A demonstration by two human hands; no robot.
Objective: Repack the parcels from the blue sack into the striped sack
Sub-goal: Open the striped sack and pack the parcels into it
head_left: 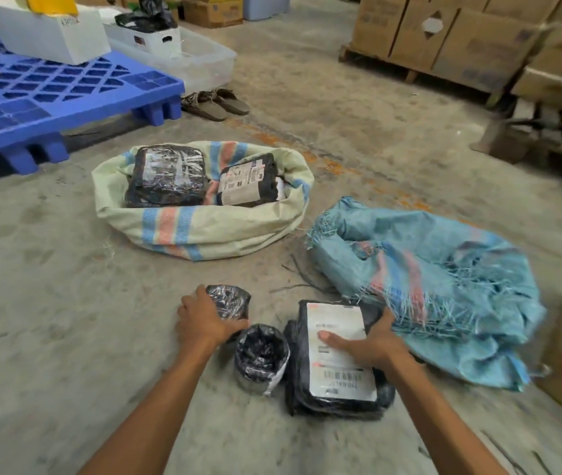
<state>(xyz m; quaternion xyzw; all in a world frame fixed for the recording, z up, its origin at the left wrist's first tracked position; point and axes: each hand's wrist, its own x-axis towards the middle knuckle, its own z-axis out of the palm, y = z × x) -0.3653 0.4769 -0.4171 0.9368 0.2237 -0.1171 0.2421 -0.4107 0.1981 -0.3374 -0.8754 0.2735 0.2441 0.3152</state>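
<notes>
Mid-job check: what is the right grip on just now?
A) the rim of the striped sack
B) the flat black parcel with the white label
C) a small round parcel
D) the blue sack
B: the right grip holds the flat black parcel with its thumb across the white label. A small round parcel is in the left grip.

Left hand (pixel 204 320) on round parcel (pixel 231 299), right hand (pixel 372 344) on labelled parcel (pixel 341 382)

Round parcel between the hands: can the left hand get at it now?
Probably not yet: the left hand grips another black parcel. The round parcel lies uncovered right beside it, so only that grip is in the way.
</notes>
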